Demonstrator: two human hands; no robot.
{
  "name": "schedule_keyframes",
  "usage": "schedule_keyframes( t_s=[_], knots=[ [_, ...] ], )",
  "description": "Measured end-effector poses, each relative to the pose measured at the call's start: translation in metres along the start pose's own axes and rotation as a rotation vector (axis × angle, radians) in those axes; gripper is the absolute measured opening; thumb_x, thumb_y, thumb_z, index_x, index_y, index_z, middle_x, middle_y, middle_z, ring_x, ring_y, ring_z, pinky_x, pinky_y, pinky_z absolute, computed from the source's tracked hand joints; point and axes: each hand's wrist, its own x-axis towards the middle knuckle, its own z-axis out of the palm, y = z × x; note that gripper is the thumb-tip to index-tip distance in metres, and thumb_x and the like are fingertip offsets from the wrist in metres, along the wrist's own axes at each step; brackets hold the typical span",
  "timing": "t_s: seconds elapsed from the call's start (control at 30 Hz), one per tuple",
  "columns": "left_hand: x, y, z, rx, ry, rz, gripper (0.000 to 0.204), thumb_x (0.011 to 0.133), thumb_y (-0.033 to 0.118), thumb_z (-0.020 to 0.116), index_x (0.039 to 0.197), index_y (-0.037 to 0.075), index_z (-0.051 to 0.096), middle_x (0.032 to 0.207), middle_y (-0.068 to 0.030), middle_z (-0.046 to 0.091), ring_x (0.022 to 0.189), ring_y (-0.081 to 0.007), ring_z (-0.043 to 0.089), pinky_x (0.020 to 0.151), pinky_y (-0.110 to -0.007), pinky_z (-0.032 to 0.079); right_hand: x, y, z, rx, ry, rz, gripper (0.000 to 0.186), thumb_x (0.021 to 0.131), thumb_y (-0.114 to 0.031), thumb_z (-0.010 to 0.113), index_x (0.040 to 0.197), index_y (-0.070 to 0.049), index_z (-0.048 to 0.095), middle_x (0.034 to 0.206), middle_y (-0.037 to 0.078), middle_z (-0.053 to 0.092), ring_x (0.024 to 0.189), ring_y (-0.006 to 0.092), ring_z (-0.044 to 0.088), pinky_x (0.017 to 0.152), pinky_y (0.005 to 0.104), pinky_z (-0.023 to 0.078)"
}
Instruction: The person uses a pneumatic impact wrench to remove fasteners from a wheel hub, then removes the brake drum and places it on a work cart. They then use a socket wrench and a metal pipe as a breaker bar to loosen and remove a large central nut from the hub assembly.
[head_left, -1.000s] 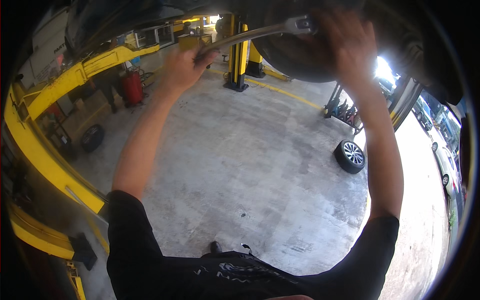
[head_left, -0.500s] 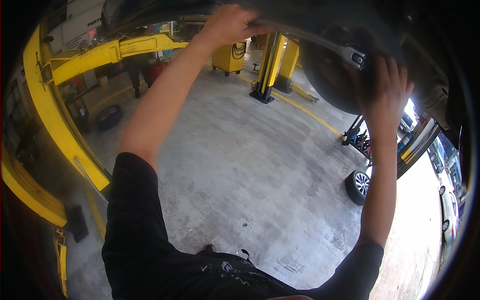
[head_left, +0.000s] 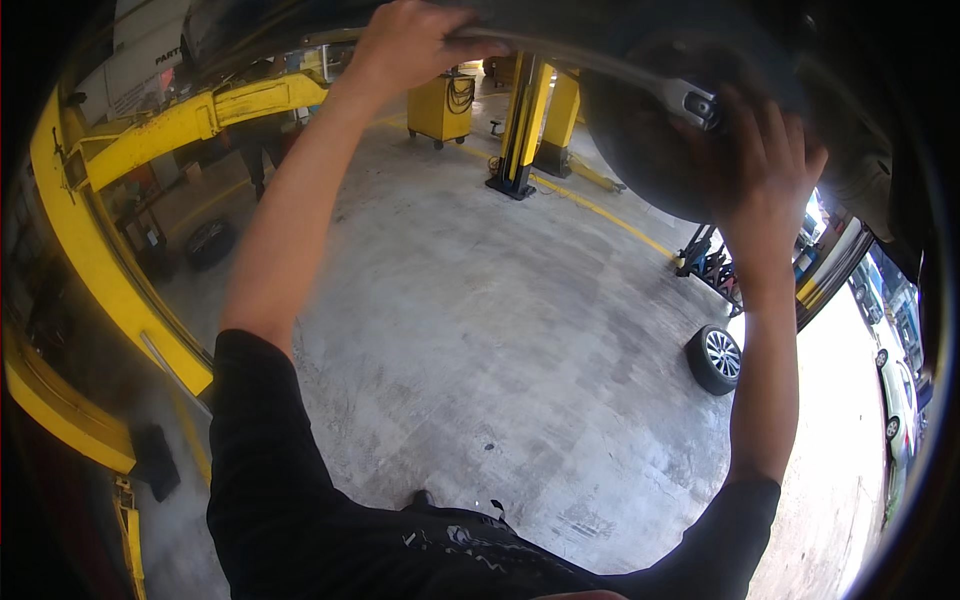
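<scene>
Overhead, under a raised car, my left hand (head_left: 405, 45) is closed round the handle end of a long metal breaker bar (head_left: 692, 102). The bar slants down to the right, and its shiny forked swivel head is beside my right hand (head_left: 765, 180). The right fingers curl round the head end, with the thumb below it; what the head fits onto is hidden by the fingers and dark shadow. Behind the bar head is a dark round disc (head_left: 635, 150) at the wheel position.
A yellow lift arm (head_left: 210, 115) and post (head_left: 120, 290) stand at left. Further off are a yellow tool cart (head_left: 440, 108) and another lift post (head_left: 520, 125). A wheel (head_left: 715, 358) stands on the floor at right, and a dark tyre (head_left: 210, 243) lies at left.
My left hand has moved left and slightly up with the bar's handle end. The bar head and my right hand have shifted slightly left; the whole view has also turned a little.
</scene>
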Motion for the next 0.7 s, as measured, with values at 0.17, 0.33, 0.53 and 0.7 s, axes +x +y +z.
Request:
schedule_keyframes(
  t_s=[0.17, 0.33, 0.53, 0.7],
  knots=[
    [-0.055, 0.025, -0.062, 0.019, 0.067, -0.154, 0.032, 0.076, 0.033, 0.078, 0.089, 0.005, 0.07, 0.07, -0.0137, 0.066, 0.063, -0.0326, 0.064, 0.056, -0.038, 0.049, 0.017, -0.038, -0.019, 0.319, 0.105, 0.054, 0.051, 0.07, -0.014, 0.085, 0.118, -0.011, 0.067, 0.114, 0.011, 0.064, 0.101, 0.0288, 0.062, 0.082, 0.0378, 0.05],
    [-0.148, 0.14, -0.045, -0.125, 0.131, -0.618, 0.032, 0.073, 0.029, 0.084, 0.077, 0.004, 0.065, 0.059, -0.0092, 0.061, 0.05, -0.023, 0.06, 0.048, -0.035, 0.044, -0.028, -0.104, -0.015, 0.81, 0.189, 0.531, 0.063, 0.077, -0.021, 0.081, 0.132, -0.003, 0.056, 0.107, 0.013, 0.061, 0.086, 0.0212, 0.062, 0.073, 0.0305, 0.053],
    [-0.256, 0.286, -0.014, -0.45, 0.125, -1.214, 0.033, 0.092, 0.031, 0.066, 0.079, 0.003, 0.057, 0.056, 0.0008, 0.042, 0.052, -0.0077, 0.039, 0.047, -0.028, 0.033, -0.088, -0.253, -0.061, 2.184, -0.182, 1.15, 0.063, 0.105, -0.047, 0.026, 0.129, 0.008, 0.047, 0.108, 0.018, 0.062, 0.107, 0.0268, 0.061, 0.097, 0.0394, 0.044],
    [-0.32, 0.349, -0.022, -0.756, -0.097, -1.262, 0.038, 0.099, 0.038, 0.045, 0.099, 0.003, 0.062, 0.073, -0.0105, 0.061, 0.064, -0.0239, 0.06, 0.061, -0.036, 0.045, -0.13, -0.288, -0.069, 2.13, -0.355, 1.65, 0.049, 0.105, -0.05, 0.027, 0.084, -0.007, 0.04, 0.065, -0.001, 0.039, 0.053, 0.007, 0.035, 0.048, 0.0231, 0.03]
  ],
)
